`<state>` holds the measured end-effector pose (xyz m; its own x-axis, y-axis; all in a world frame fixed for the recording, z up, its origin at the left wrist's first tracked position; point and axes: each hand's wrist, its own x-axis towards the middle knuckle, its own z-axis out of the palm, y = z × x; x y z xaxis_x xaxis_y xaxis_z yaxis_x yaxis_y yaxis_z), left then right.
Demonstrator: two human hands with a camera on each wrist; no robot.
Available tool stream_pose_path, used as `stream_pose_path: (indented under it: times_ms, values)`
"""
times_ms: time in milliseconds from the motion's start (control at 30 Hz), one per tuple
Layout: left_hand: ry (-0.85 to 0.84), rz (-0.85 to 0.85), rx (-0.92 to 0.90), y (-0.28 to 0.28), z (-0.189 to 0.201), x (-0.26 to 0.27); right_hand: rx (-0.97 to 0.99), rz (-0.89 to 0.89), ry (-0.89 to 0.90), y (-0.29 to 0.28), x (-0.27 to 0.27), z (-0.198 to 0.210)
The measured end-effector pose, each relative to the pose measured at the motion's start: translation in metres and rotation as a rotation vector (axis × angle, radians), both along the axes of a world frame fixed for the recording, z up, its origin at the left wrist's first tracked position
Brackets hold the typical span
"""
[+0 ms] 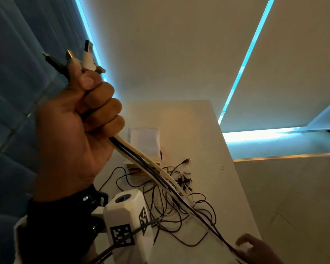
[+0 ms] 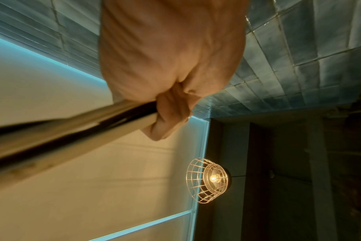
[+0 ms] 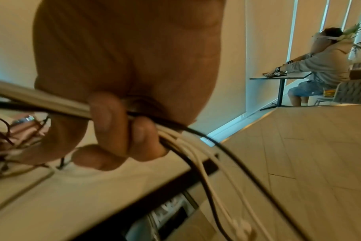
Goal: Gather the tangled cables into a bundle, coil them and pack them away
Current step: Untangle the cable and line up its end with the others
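My left hand (image 1: 80, 119) is raised high at the left, fist curled round a bundle of black and white cables (image 1: 152, 166). Their plug ends (image 1: 88, 56) stick out above the fist. The bundle runs taut, down and right, to my right hand (image 1: 250, 246) at the table's near right edge. In the right wrist view the right hand (image 3: 122, 133) holds the same cables (image 3: 196, 146) with curled fingers, and loose ends hang below it. More tangled cables (image 1: 171, 202) lie on the white table (image 1: 208, 141). The left wrist view shows the left hand (image 2: 169, 112) gripping the blurred bundle (image 2: 72, 130).
A stack of papers or booklets (image 1: 145, 143) lies on the table behind the tangle. A blue tiled wall (image 1: 17, 92) stands at the left, window blinds (image 1: 179, 44) behind. Another person (image 3: 324, 68) sits at a far table. A caged lamp (image 2: 208, 179) glows overhead.
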<state>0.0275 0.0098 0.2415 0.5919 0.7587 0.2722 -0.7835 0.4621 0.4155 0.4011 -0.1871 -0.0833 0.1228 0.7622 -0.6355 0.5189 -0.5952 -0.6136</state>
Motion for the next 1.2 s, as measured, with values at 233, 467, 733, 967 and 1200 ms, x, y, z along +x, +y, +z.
stream_pose_path:
  times_ms: [233,467,733,967,1200]
  values:
    - [0.183,0.145,0.064,-0.008,0.000,0.000,0.037,0.101,-0.142,-0.004,0.004,-0.045]
    - [0.106,0.059,0.062,-0.008,0.003,-0.009,0.711,0.340,-0.308,0.052,-0.037,0.028]
    - [0.626,0.338,0.083,-0.021,-0.013,0.029,0.912,0.234,0.342,0.148,-0.111,0.178]
    - [1.049,0.345,0.072,-0.018,-0.040,0.043,1.065,0.700,0.276,0.161,-0.158,0.232]
    - [1.207,0.417,0.303,-0.023,-0.051,0.046,0.898,0.821,0.391,0.165,-0.169,0.245]
